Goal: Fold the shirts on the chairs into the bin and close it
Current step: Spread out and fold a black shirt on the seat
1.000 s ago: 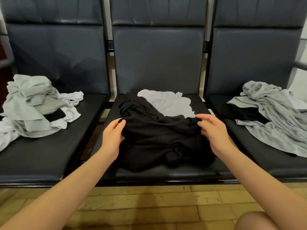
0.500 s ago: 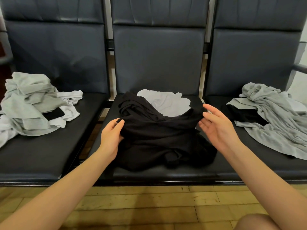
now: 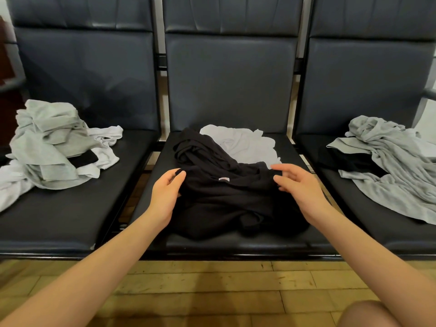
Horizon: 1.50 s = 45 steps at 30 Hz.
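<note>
A crumpled black shirt (image 3: 231,192) is lying on the middle of 3 chair seats (image 3: 236,241), stretching left to right between 2 hands. The left hand (image 3: 166,194) is pinching its left edge; the right hand (image 3: 298,187) is hovering loose-fingered at its right edge, gripping nothing.

Moderate, even indoor lighting from above. Soft highlights appear on the dark padded vinyl chair backs (image 3: 230,22) and the seat front edges. Forearm shadows fall on the yellow-brown wooden plank floor (image 3: 212,286). The crumpled black fabric shirt (image 3: 226,197) loses fold detail. Wide-angle distortion bows the frame edges; the right hand's fingers (image 3: 282,172) are slightly motion-blurred
</note>
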Available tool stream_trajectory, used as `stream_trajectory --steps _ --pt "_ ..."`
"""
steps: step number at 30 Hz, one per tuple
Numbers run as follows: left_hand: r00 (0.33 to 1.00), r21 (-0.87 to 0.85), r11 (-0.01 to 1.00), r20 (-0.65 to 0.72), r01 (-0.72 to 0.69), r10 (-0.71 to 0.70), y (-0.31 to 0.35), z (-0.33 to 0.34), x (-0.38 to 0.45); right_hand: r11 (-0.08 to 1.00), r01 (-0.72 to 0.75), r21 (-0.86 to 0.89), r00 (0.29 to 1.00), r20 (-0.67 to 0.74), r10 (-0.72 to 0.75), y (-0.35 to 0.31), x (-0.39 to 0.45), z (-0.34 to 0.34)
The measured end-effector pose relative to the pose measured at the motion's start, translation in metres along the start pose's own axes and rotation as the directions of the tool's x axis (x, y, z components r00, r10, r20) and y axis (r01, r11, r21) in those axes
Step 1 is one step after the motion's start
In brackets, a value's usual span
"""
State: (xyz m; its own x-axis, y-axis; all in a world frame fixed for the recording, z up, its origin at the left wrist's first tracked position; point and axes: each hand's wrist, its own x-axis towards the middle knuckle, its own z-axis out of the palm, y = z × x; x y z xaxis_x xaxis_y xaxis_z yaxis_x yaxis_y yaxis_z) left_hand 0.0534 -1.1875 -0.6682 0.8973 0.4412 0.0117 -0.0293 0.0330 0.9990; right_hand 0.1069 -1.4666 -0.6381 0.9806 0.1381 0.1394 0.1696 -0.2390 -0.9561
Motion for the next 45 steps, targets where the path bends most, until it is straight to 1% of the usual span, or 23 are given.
stream_trajectory --steps 2,3,4,7,9,11,13,15,16,19,21,24,27,29,31,34,35,36,38,40,41,43,45 --pt "1.000 0.001 1.000 0.002 0.002 -0.002 0.001 0.000 0.000 0.997 0.033 0.063 0.999 -0.038 -0.031 0.001 0.002 -0.003" --pt "1.000 0.018 1.000 0.012 -0.004 0.004 0.002 0.000 0.000 0.998 0.044 0.044 0.999 -0.018 -0.043 0.001 0.002 -0.004" --pt "1.000 0.042 0.999 0.028 -0.014 0.012 0.002 0.000 -0.001 0.999 0.050 -0.010 0.998 0.025 -0.050 0.002 0.002 -0.005" --pt "0.997 0.087 0.995 0.068 -0.045 0.039 0.002 0.000 -0.006 0.957 0.079 -0.278 0.987 0.154 -0.037 0.005 -0.001 -0.003" --pt "0.997 0.084 0.995 0.061 -0.045 0.040 0.004 0.000 -0.006 0.909 0.122 -0.398 0.985 0.161 -0.062 0.008 0.000 -0.004" --pt "0.998 0.038 0.998 0.033 -0.051 0.050 0.013 -0.001 -0.002 0.891 0.176 -0.418 0.983 0.124 -0.136 0.004 0.004 -0.007" --pt "0.996 -0.052 0.995 0.009 -0.089 0.090 0.029 -0.001 0.010 0.890 0.240 -0.388 0.968 0.032 -0.247 -0.008 0.014 -0.010" --pt "0.987 -0.096 0.982 0.001 -0.162 0.163 0.052 0.003 0.025 0.901 0.302 -0.311 0.936 -0.081 -0.342 -0.028 0.031 -0.013" --pt "0.979 -0.091 0.975 -0.002 -0.205 0.206 0.065 0.007 0.034 0.914 0.317 -0.254 0.927 -0.121 -0.355 -0.038 0.043 -0.013" --pt "0.945 0.020 0.945 0.012 -0.328 0.327 0.102 0.017 0.068 0.949 0.294 -0.110 0.932 -0.189 -0.310 -0.065 0.087 -0.013" --pt "0.923 0.138 0.913 0.017 -0.383 0.384 0.120 0.022 0.098 0.951 0.285 -0.123 0.924 -0.230 -0.306 -0.075 0.121 -0.013" --pt "0.903 0.285 0.867 -0.018 -0.408 0.430 0.138 0.024 0.144 0.951 0.268 -0.154 0.914 -0.272 -0.302 -0.086 0.171 -0.012" --pt "0.876 0.477 0.778 -0.034 -0.409 0.481 0.152 0.027 0.187 0.959 0.201 -0.199 0.927 -0.279 -0.252 -0.090 0.220 -0.010" --pt "0.870 0.564 0.724 -0.021 -0.397 0.493 0.161 0.034 0.212 0.979 0.142 -0.146 0.933 -0.310 -0.182 -0.091 0.249 -0.006" --pt "0.878 0.577 0.729 -0.041 -0.368 0.476 0.166 0.045 0.234 0.996 0.089 -0.010 0.936 -0.340 -0.087 -0.090 0.273 0.001" --pt "0.917 0.385 0.877 -0.154 -0.288 0.368 0.154 0.059 0.265 0.992 0.064 0.108 0.929 -0.369 -0.020 -0.078 0.295 0.016" --pt "0.931 0.332 0.910 -0.176 -0.249 0.319 0.143 0.063 0.272 0.991 0.052 0.125 0.930 -0.369 -0.002 -0.070 0.299 0.021" --pt "0.944 0.327 0.922 -0.184 -0.204 0.275 0.127 0.065 0.279 0.990 0.025 0.141 0.935 -0.352 0.026 -0.060 0.302 0.026" --pt "0.970 0.382 0.918 -0.163 -0.106 0.180 0.093 0.068 0.282 0.988 -0.069 0.139 0.962 -0.253 0.102 -0.033 0.302 0.036" --pt "0.987 0.436 0.899 -0.121 -0.040 0.103 0.062 0.066 0.277 0.981 -0.181 0.066 0.978 -0.097 0.187 -0.010 0.291 0.042" --pt "0.992 0.465 0.885 -0.093 -0.032 0.085 0.050 0.063 0.272 0.978 -0.206 0.015 0.977 -0.046 0.207 0.000 0.284 0.043" --pt "0.995 0.544 0.837 -0.045 -0.053 0.092 0.037 0.055 0.254 0.983 -0.180 -0.044 0.983 -0.049 0.178 0.011 0.263 0.041" --pt "0.991 0.568 0.819 -0.048 -0.078 0.127 0.031 0.045 0.229 0.992 -0.112 -0.065 0.986 -0.129 0.103 0.018 0.240 0.032"
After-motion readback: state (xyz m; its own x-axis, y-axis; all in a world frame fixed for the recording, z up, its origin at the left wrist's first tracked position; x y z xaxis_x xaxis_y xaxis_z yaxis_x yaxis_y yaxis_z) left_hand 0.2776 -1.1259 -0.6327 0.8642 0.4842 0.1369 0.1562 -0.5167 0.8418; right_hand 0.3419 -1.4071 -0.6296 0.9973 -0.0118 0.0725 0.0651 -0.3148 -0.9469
